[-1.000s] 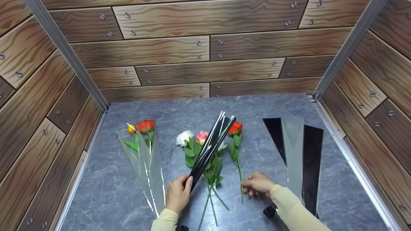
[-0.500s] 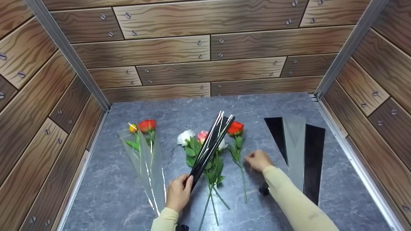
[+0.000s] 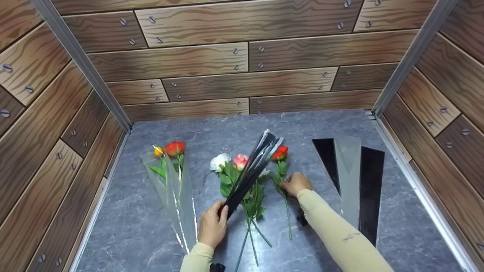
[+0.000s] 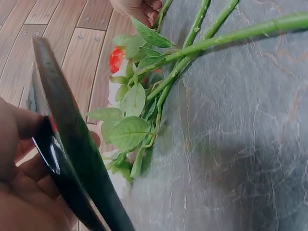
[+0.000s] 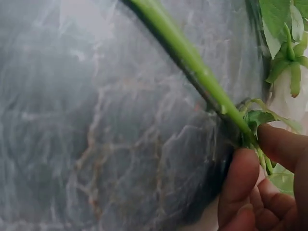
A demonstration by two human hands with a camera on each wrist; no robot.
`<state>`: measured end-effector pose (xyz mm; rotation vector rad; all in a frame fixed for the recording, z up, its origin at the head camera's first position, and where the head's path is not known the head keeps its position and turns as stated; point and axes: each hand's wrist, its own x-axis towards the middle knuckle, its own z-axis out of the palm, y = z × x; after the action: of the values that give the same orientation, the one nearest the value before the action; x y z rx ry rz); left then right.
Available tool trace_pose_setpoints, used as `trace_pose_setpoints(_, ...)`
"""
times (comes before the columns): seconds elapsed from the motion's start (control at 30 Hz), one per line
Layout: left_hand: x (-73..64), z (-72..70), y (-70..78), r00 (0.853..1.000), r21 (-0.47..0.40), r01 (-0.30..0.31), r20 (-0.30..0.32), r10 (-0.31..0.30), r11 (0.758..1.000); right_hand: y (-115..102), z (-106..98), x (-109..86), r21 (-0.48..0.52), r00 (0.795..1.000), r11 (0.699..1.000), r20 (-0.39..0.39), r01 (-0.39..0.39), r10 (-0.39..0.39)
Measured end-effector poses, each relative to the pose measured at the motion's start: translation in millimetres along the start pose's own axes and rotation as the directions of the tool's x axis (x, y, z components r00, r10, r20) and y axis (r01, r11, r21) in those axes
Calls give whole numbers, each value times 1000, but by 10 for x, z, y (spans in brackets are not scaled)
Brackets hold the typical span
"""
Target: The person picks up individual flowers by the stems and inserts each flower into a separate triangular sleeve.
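Note:
My left hand (image 3: pixel 212 223) grips the lower end of a black flower sleeve (image 3: pixel 247 179) with shiny clear edges, which slants up and right over the flowers. In the left wrist view the folded black sleeve (image 4: pixel 72 130) lies between thumb and fingers. My right hand (image 3: pixel 297 184) pinches the stem of a single red rose (image 3: pixel 280 152) just below its leaves; the right wrist view shows thumb and forefinger around that green stem (image 5: pixel 192 62). Under the sleeve lie a white rose (image 3: pixel 220 162) and a pink rose (image 3: pixel 241 161), their stems crossing. Another white bloom is partly hidden.
To the left, a clear sleeve (image 3: pixel 185 211) holds a red rose (image 3: pixel 175 148) and a small yellow-orange flower (image 3: pixel 158 152). At right lie a grey translucent sleeve (image 3: pixel 348 177) and black sleeves (image 3: pixel 372 189). Wood-patterned walls (image 3: pixel 204 60) enclose the grey marbled table (image 3: pixel 147 234).
My right hand has let go of the rose's lower stem, moved up along it and taken hold nearer the leaves. The left hand still holds the black sleeve, whose upper end has shifted slightly right.

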<state>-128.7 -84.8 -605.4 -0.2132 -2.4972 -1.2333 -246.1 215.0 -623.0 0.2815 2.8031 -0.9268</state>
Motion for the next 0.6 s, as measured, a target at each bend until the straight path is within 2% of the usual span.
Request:
trace_pose_setpoints(0.17,27,25,-4,1000,6,6,-10,-6,1000,39,-15,-46,23,998,999,-33,49,-48)
trace_pose_setpoints(0.23,14,35,-5,1000,4,13,-5,-13,1000,60,-23,-90,100,999,994,-5,34,-34)
trace_pose_setpoints(0.3,5,41,-8,1000,-1,15,4,-15,1000,86,-35,-133,215,999,977,37,-9,1)
trace_pose_setpoints(0.37,2,41,-10,1000,-5,8,8,-8,1000,120,-49,-173,345,993,934,106,-90,57)
trace_pose_setpoints(0.43,8,36,-13,1000,0,-10,6,10,1000,160,-74,-206,466,982,870,162,-159,93)
trace_pose_setpoints(0.53,24,20,-17,999,15,-41,-10,41,999,240,-136,-244,574,970,791,218,-213,103)
trace_pose_setpoints(0.6,36,6,-16,998,20,-53,-14,53,998,291,-193,-264,632,970,745,227,-214,87)
